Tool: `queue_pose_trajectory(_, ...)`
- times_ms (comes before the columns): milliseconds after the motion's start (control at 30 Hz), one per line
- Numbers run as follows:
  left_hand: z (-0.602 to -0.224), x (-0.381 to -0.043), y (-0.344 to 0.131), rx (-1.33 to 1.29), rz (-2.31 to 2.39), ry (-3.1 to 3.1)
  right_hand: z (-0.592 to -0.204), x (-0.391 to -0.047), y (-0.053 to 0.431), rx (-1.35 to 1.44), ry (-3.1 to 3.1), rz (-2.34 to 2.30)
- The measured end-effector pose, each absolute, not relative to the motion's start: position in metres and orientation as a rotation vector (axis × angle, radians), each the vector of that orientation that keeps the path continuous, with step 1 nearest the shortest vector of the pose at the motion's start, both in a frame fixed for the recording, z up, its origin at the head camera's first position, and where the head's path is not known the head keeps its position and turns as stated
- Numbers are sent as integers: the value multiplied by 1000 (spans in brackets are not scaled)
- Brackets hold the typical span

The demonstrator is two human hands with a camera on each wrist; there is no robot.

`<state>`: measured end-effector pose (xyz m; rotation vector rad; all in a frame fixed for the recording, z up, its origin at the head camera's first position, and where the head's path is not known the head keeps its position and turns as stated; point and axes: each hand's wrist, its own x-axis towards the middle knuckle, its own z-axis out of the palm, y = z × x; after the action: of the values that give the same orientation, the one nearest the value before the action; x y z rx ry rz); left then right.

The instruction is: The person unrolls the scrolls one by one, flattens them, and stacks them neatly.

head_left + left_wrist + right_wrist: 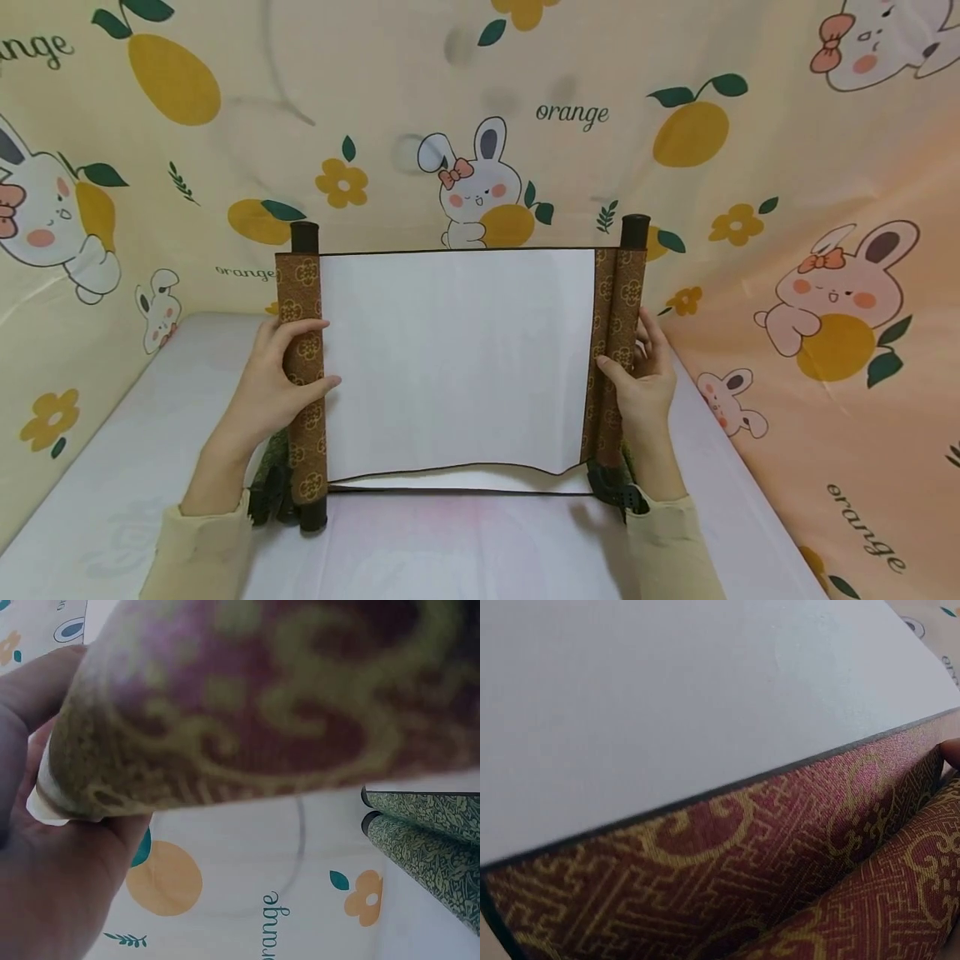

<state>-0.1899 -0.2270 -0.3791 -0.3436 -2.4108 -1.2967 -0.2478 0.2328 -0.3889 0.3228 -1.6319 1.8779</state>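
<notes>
A hanging scroll with blank white paper point(457, 358) and brown, gold-patterned brocade ends is spread upright between both hands. My left hand point(262, 392) grips the left roll point(306, 433), thumb and fingers wrapped round it from the outer side. At the other end, my right hand point(651, 396) holds the right roll point(628, 292), its thumb on the brocade strip point(597, 392) beside the paper. Black knobs cap the rolls. In the left wrist view the brocade roll point(225, 712) fills the top; the right wrist view shows the brocade border point(705, 832) close up.
Green patterned rolls point(427, 840) lie on the white-covered table point(420, 550), mostly hidden behind the scroll in the head view. A cloth backdrop point(405, 75) printed with rabbits and oranges rises behind and at both sides. Black straps point(618, 492) are on the wrists.
</notes>
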Motion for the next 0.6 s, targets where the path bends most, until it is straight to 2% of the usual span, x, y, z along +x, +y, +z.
queue_pose_trajectory(600, -381, -189, -234, -416, -1289, -2415, -385, -244, 243, 430, -1506, 1936)
